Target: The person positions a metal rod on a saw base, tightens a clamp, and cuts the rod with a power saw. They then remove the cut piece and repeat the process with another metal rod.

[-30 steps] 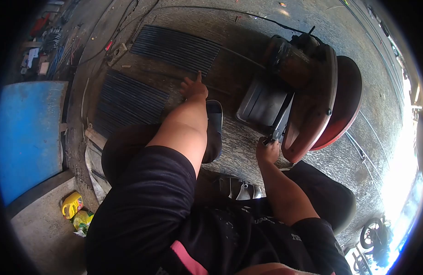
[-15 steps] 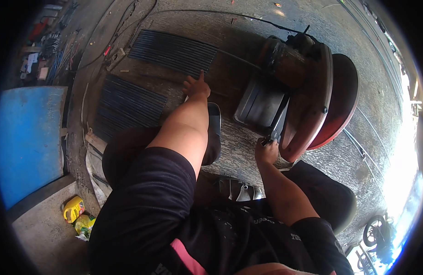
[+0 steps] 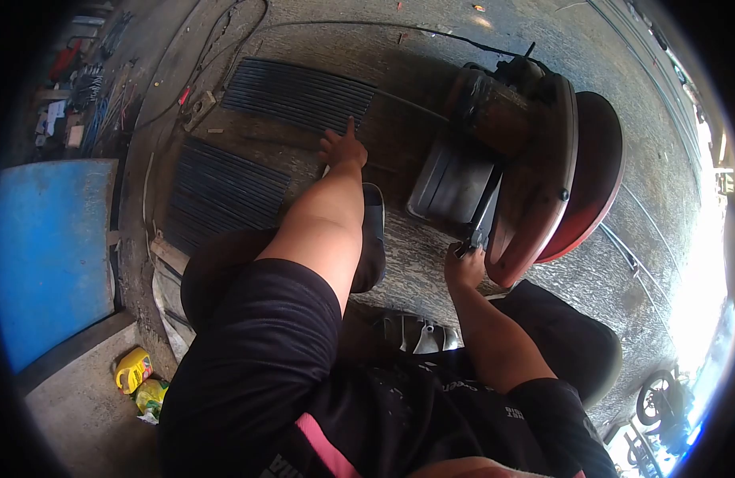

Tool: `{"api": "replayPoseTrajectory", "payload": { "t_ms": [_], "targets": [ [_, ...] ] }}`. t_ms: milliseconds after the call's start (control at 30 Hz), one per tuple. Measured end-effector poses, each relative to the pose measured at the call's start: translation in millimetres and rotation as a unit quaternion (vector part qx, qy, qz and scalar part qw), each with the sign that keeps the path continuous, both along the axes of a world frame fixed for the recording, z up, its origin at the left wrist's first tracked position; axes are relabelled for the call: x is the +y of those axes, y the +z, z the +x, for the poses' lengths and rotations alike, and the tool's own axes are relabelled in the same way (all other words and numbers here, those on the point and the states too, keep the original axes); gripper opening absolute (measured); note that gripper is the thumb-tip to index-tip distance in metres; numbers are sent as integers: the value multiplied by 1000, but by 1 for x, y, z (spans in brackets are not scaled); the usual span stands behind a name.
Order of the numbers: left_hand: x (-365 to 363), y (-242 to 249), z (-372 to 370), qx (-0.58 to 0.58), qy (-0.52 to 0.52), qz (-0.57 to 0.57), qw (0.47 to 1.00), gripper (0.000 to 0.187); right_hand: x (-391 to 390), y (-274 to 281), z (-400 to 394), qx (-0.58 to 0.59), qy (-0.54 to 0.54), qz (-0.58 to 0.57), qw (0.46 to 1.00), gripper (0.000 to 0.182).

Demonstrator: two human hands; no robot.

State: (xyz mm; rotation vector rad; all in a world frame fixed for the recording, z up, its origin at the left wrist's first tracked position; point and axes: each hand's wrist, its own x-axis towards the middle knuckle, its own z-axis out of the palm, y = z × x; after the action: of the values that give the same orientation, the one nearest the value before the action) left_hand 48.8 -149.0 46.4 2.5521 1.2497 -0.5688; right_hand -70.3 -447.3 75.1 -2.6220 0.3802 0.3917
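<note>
My left hand [image 3: 344, 149] is stretched forward, its index finger out and its other fingers apart, with nothing visible in it. Just beyond the fingertip lies a row of dark metal rods [image 3: 299, 94], side by side on the floor. A second bundle of dark rods [image 3: 224, 190] rests to the left of my forearm. My right hand [image 3: 465, 268] is closed around the black handle [image 3: 473, 241] of a chop saw. The saw [image 3: 535, 191] has a large reddish rounded guard and stands on the floor to the right. A single thin rod [image 3: 411, 104] runs toward the saw.
A blue panel [image 3: 52, 255] stands at the left. Below it are a yellow container [image 3: 133, 370] and a green-yellow packet [image 3: 151, 398]. A black cable [image 3: 367, 23] crosses the floor at the top. Long thin bars [image 3: 632, 263] lie on the right, near a motorcycle wheel [image 3: 652, 398].
The view has shifted very slightly. Both hands keep nearly the same place and pose, the right still on the saw handle.
</note>
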Motion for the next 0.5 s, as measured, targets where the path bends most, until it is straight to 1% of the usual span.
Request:
{"api": "replayPoseTrajectory", "payload": {
  "t_ms": [67, 267, 367, 433, 500],
  "targets": [
    [-1, 0, 2, 7, -4, 2, 1000, 69, 0, -1, 0, 9, 3, 1, 1000, 34],
    [3, -5, 5, 30, -10, -7, 999, 69, -5, -18, -2, -24, 19, -4, 1000, 34],
    [3, -4, 5, 36, -11, -14, 999, 68, -3, -12, 0, 2, 12, -12, 1000, 35],
    [3, -3, 5, 37, -12, -15, 999, 68, -3, -6, 0, 17, 8, 2, 1000, 36],
    [3, -3, 7, 39, -10, -26, 999, 70, -2, -1, 1, 28, 4, 3, 1000, 36]
  ]
}}
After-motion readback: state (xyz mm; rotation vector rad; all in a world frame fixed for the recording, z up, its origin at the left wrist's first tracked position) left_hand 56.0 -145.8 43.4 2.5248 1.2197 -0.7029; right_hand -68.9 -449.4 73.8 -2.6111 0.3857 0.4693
